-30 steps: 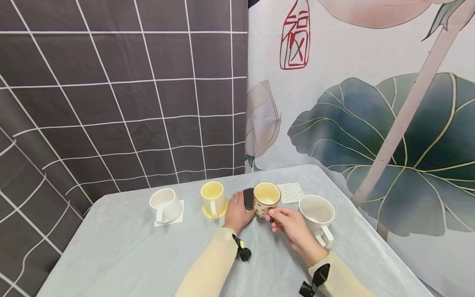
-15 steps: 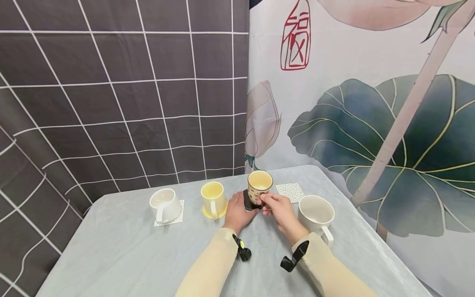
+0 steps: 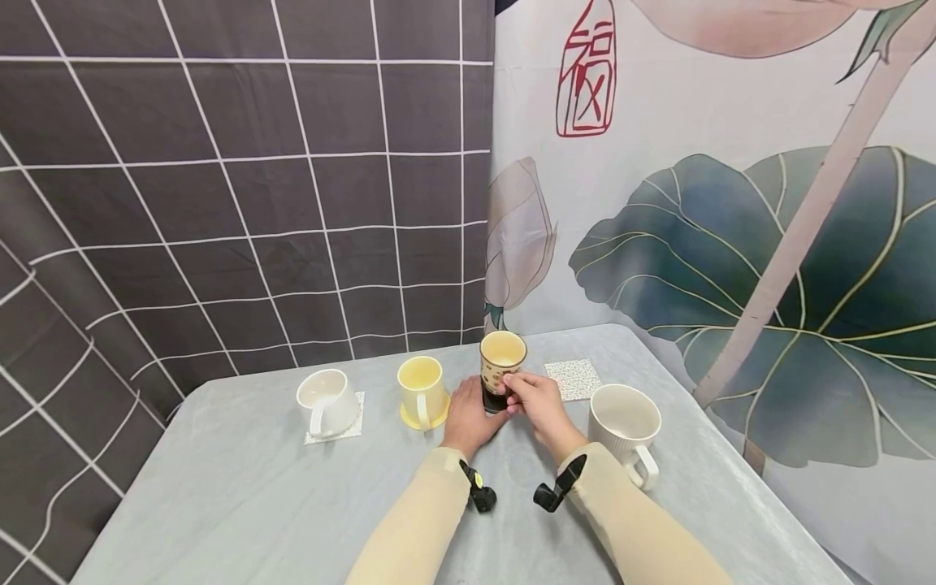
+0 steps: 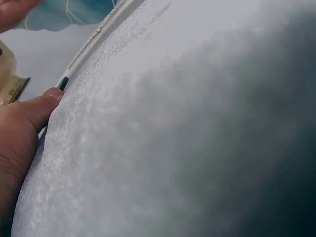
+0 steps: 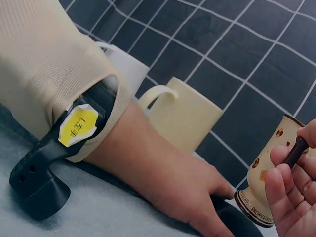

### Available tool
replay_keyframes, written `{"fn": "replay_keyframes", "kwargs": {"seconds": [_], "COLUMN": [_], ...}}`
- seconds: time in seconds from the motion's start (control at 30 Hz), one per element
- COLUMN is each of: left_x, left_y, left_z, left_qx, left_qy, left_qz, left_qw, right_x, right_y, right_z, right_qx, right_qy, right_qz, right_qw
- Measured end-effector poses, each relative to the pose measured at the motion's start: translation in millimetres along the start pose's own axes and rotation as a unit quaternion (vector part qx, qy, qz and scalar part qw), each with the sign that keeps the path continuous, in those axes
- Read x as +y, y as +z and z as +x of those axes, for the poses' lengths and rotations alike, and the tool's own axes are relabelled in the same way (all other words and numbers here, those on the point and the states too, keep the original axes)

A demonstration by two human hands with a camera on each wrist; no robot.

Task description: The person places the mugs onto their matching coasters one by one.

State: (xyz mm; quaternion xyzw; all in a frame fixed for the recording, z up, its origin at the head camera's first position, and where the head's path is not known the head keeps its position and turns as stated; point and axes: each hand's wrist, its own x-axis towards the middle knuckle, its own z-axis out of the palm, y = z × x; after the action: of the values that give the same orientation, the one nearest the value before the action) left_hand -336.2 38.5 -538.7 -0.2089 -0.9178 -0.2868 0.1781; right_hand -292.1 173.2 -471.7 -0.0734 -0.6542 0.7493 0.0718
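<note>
Fingers and thumb of the right hand pinch the dark brown handle of a cream, brown-patterned mug, upright at a flat black coaster; whether its base touches is unclear. Along that coaster's left side lies the left hand, fingers extended, thumb at the near edge. Left of it stands a pale yellow mug on a yellow coaster; to the right, a white speckled square coaster and a wide off-white ribbed mug.
</note>
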Motion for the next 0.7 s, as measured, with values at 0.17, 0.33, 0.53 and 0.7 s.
{"fn": "replay_keyframes", "kwargs": {"seconds": [0.17, 0.33, 0.53, 0.7], "left_x": [-0.3, -0.1, -0.4, -0.2], "left_y": [1.1, 3.1, 3.0, 3.3], "left_z": [-0.6, -0.4, -0.1, -0.7], "left_qx": [0.001, -0.005, -0.003, -0.012], "left_qy": [-0.004, -0.009, -0.010, -0.018], "left_qz": [0.004, 0.009, 0.009, 0.014], "left_qw": [1.0000, 0.9999, 0.9999, 0.9997], "right_x": [4.7, 5.2, 6.1, 9.6], "right_y": [3.5, 4.0, 1.3, 1.2], "right_z": [4.3, 6.0, 7.0, 8.3], "right_qx": [0.006, 0.009, 0.005, 0.008], "right_qy": [0.002, 0.011, 0.020, 0.029], "right_qz": [0.007, 0.006, 0.007, 0.007], "right_qw": [1.0000, 0.9999, 0.9998, 0.9995]}}
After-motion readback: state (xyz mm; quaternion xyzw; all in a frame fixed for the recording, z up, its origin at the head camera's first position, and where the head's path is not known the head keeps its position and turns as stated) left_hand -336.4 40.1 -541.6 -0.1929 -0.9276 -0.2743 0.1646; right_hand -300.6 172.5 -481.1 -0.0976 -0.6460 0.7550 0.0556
